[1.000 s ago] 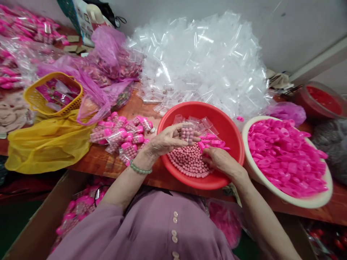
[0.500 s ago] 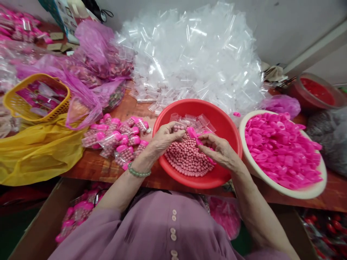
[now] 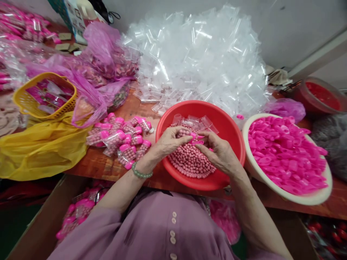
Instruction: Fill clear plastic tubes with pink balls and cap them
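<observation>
Above the red basin, my left hand is closed on a clear tube filled with pink beads. A bright pink cap sits at the tube's right end, where the fingertips of my right hand meet it. My right thumb and fingers are pinched around pink plastic, partly hidden by the fingers. Below both hands, loose pink beads fill the basin's bottom, with several empty clear tubes behind them.
Capped bead tubes lie left of the basin. A cream basin of pink caps stands right. Behind rises a large heap of clear tubes. A yellow basket and a yellow bag are at the left.
My right hand has moved slightly toward my left, and the pink cap now lies against the bead tube's end. The whole view has shifted slightly.
</observation>
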